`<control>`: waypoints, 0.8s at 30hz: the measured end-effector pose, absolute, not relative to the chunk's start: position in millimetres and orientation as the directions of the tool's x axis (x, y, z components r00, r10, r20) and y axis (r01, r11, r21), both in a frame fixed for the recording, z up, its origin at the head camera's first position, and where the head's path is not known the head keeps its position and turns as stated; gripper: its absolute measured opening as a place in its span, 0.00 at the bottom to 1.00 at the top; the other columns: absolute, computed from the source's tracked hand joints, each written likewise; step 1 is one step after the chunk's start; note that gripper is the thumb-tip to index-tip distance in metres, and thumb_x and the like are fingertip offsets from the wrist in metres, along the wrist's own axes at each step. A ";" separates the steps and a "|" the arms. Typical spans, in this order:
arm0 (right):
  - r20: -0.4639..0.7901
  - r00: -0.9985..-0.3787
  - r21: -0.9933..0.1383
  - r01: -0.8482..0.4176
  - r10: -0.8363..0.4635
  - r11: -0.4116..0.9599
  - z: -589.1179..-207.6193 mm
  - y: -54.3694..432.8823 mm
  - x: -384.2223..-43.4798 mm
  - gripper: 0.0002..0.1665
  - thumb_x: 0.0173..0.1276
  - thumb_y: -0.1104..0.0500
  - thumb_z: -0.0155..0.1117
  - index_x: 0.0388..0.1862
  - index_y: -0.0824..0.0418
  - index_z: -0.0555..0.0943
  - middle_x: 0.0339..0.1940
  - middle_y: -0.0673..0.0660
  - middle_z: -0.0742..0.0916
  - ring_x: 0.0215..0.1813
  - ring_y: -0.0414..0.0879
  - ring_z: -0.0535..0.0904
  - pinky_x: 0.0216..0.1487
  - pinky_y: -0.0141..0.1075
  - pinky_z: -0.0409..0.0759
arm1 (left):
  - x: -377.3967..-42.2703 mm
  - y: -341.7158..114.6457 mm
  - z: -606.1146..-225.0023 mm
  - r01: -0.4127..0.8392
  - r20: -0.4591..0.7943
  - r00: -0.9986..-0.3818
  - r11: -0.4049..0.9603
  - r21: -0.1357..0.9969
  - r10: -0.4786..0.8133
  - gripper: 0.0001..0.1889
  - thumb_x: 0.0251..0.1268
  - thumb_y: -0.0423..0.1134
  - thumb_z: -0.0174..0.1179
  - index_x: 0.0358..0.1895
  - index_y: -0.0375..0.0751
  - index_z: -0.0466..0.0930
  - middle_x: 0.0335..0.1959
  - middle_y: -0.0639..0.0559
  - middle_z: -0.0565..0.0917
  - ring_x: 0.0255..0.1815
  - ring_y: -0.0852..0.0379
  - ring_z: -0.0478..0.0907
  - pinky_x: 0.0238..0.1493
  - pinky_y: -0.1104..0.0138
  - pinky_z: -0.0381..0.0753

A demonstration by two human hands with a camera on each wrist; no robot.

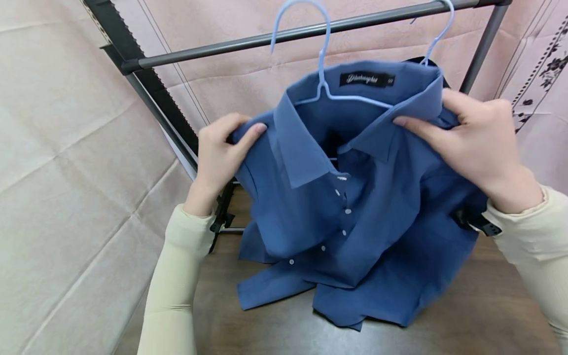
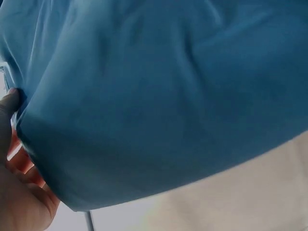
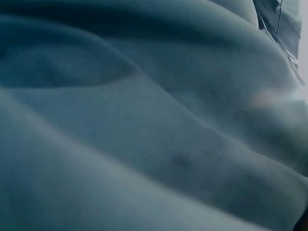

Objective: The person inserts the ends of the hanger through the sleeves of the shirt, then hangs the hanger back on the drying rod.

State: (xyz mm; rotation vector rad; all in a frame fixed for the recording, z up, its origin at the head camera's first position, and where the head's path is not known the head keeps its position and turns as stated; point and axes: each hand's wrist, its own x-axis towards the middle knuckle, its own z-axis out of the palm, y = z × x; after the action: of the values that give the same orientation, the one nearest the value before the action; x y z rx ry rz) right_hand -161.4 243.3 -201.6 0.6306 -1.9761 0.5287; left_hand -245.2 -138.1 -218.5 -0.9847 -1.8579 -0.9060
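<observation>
A blue button-up shirt (image 1: 310, 212) hangs spread between my hands, its collar up and a black label inside the neck. My left hand (image 1: 222, 150) pinches the shoulder on the left, thumb in front. On the other side, my right hand (image 1: 483, 138) grips the cloth beside the collar, its fingers hidden behind. A light blue hanger (image 1: 322, 74) sits inside the neck, and its hook overlaps the rail in the head view. Shirt cloth (image 2: 159, 106) covers most of the left wrist view, with the left thumb at its edge. Blurred folds (image 3: 144, 125) fill the right wrist view.
A dark metal rail (image 1: 213, 45) crosses the top of a clothes rack. Another light blue hanger (image 1: 439, 37) is at its right, with something black partly hidden behind the shirt. Pale cloth (image 1: 80, 148) lines the left side. Below lies a brown wood-look surface (image 1: 266, 330).
</observation>
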 end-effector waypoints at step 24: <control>0.803 -0.585 -0.257 -0.511 -0.113 0.820 -241.7 247.8 -170.3 0.14 0.56 0.56 0.80 0.35 0.62 0.86 0.10 0.50 0.68 0.14 0.32 0.58 0.19 0.29 0.52 | -225.8 -203.8 -390.6 0.317 0.070 -0.937 0.751 0.579 0.341 0.36 0.72 0.61 0.58 0.71 0.36 0.68 0.55 0.40 0.78 0.49 0.45 0.75 0.48 0.53 0.76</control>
State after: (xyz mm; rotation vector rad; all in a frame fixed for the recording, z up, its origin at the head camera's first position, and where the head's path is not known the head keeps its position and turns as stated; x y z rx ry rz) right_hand -170.3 247.8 -241.7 0.4559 -2.1526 0.5981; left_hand -225.8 -203.8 -390.6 -0.5596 -2.9772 -0.9730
